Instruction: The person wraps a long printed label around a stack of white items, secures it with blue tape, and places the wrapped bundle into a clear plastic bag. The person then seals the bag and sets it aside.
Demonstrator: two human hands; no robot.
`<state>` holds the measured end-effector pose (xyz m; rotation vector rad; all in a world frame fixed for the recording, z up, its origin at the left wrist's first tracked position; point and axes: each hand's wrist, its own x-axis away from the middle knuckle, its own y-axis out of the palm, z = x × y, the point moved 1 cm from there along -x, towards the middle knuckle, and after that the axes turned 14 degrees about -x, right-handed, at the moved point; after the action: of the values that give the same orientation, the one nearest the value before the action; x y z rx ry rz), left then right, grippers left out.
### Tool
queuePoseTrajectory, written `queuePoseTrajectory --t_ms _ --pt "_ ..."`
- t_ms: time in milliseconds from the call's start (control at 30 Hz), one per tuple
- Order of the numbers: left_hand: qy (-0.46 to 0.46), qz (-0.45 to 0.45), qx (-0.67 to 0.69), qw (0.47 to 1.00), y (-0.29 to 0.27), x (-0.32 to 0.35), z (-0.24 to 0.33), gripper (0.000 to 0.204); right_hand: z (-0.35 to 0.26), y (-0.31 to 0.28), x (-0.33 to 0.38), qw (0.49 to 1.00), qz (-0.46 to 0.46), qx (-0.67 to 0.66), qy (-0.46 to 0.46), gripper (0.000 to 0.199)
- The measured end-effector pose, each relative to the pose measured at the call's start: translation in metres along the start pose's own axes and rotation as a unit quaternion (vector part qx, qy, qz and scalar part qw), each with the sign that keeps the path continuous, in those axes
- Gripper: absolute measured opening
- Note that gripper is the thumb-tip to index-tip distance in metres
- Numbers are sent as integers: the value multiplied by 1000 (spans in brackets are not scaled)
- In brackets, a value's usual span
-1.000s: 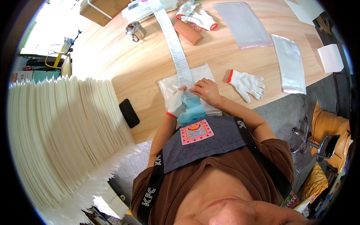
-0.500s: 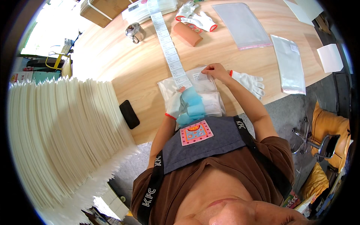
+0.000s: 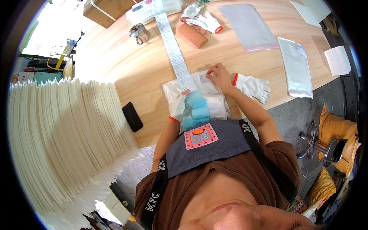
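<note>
A long strip of white labels (image 3: 174, 53) runs down the table, its light blue backing (image 3: 198, 100) curling loosely at the near end. My left hand (image 3: 178, 108), in a white glove with a bare fingertip showing, is closed on the strip where the blue part starts. Beneath lies a stack of clear plastic bags (image 3: 171, 89), with a small white label (image 3: 204, 79) on the upper one. My bare right hand (image 3: 220, 78) rests at this label's right edge, fingers bent and tips together; anything between them is hidden.
An empty white glove (image 3: 253, 87) lies right of my right hand. Farther off are a metal cup (image 3: 138, 33), an orange-brown roll (image 3: 193, 36), more gloves (image 3: 205, 22) and flat clear bags (image 3: 249, 27). A phone (image 3: 132, 117) and a tall white stack (image 3: 69, 142) are left.
My right hand has shifted slightly, its fingers more bent over the label's edge. My left hand and the label strip stay in place.
</note>
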<state>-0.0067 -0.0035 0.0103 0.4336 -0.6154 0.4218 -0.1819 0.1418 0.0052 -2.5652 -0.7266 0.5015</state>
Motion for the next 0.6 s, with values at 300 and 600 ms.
queuePoseTrajectory --t_ms 300,600 --pt "25 -8 11 1000 -5 -4 -7 30 -7 -1 6 950 -13 -279 143 24" --pt "20 -8 24 999 -5 -4 -6 30 23 -1 -7 958 -45 -238 152 21"
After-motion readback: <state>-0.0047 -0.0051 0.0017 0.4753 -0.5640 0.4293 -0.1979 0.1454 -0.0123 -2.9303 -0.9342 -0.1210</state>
